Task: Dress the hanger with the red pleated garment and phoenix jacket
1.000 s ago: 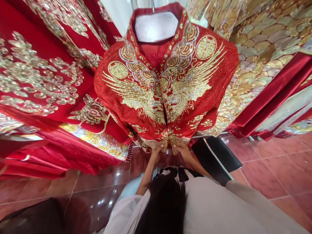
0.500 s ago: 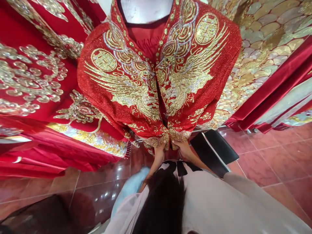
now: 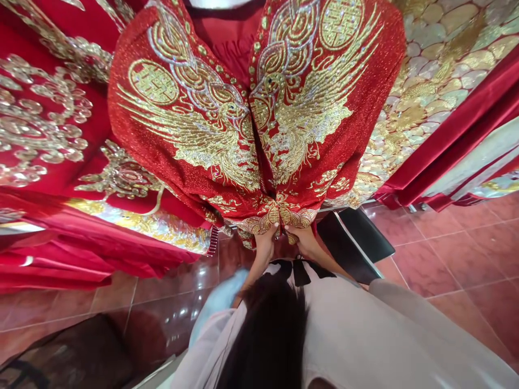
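A red jacket (image 3: 194, 146) thick with gold phoenix embroidery hangs in front of me, its front opening running down the middle. My left hand (image 3: 265, 246) pinches the left side of the bottom hem. My right hand (image 3: 302, 241) grips the right side of the same hem, just across the opening. Both hands sit close together under the jacket's gold-trimmed lower edge (image 3: 279, 216). The hanger at the top is out of view.
More red and gold embroidered garments (image 3: 52, 129) hang at the left, and a gold scale-patterned one (image 3: 430, 70) at the right. A black stool or case (image 3: 357, 243) stands behind the jacket on the red tiled floor (image 3: 458, 254).
The view has closed in on the jacket and tipped down, so its collar has left the frame. Both hands stay on the bottom hem, slightly higher than before.
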Demonstrator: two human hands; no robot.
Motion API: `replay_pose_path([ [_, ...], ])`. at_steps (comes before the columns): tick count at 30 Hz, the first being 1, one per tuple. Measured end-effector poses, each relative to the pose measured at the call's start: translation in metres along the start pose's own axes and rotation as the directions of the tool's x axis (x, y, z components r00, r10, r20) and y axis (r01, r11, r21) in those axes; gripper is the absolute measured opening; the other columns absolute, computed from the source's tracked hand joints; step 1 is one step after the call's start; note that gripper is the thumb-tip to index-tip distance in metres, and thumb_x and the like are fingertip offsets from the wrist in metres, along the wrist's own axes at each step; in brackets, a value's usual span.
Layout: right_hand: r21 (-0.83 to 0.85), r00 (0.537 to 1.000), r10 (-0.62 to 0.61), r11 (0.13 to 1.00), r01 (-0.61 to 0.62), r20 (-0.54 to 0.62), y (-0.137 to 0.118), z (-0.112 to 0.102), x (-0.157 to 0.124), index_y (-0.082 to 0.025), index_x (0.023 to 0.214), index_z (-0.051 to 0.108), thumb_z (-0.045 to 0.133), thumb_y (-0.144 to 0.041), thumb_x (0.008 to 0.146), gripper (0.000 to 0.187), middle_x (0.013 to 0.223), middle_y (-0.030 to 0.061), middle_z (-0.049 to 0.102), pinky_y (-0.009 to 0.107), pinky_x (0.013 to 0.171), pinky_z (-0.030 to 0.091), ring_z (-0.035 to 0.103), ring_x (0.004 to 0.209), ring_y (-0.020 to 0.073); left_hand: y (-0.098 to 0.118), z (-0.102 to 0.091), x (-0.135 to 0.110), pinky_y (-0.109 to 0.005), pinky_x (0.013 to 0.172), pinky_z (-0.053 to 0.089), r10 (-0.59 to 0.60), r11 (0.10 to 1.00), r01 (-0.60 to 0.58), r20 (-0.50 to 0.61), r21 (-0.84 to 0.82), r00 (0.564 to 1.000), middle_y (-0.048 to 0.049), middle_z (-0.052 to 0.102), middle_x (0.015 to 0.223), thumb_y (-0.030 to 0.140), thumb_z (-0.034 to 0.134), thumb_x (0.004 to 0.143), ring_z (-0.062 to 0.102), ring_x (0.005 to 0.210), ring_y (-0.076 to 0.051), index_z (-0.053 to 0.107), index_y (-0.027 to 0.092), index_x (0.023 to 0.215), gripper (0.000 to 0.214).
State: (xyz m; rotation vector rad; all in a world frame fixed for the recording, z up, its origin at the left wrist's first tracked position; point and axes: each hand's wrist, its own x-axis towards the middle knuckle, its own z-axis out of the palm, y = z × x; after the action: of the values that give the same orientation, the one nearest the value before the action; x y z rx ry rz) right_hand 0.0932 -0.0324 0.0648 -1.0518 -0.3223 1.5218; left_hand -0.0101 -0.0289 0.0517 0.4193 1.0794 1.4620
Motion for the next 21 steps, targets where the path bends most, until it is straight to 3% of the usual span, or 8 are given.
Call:
replay_pose_path([
  [14,0.084,0.996,0.053,0.995,-0.047,-0.069,0.002,0.005,0.001,-0.016,0.086,0.064,0.082,-0.016,0.043,0.047,0.081,0.0016,0.07,0.026,0.066,0.054,0.065,0.07,0.0153,-0.001,0.017,-0.003,-0.038,0.107,0.041,0.063,0.998,-0.063,-0.02,0.012,0.998,-0.0102,0.062,0.119,0.023,0.08,0.063,0.056,0.119,-0.025,0.052,0.016,0.117,0.061],
  [18,0.089,0.991,0.099,0.992,-0.091,-0.089,0.003,0.005,0.003,-0.015,0.077,0.062,0.082,-0.019,0.044,0.039,0.068,0.0,0.067,0.022,0.051,0.048,0.062,0.063,0.0144,-0.004,0.018,-0.004,-0.039,0.106,0.042,0.053,0.999,-0.052,-0.01,0.011,0.999,-0.0097,0.061,0.121,0.024,0.081,0.062,0.055,0.119,-0.025,0.053,0.018,0.117,0.062],
  [21,0.087,0.987,0.128,0.989,-0.12,-0.093,0.004,0.005,0.005,-0.014,0.072,0.061,0.08,-0.021,0.048,0.031,0.064,-0.0004,0.065,0.02,0.049,0.046,0.06,0.059,0.0126,-0.008,0.018,-0.005,-0.038,0.108,0.039,0.068,0.998,-0.068,-0.014,0.003,0.998,-0.0096,0.059,0.125,0.027,0.083,0.06,0.053,0.122,-0.024,0.052,0.019,0.119,0.067],
])
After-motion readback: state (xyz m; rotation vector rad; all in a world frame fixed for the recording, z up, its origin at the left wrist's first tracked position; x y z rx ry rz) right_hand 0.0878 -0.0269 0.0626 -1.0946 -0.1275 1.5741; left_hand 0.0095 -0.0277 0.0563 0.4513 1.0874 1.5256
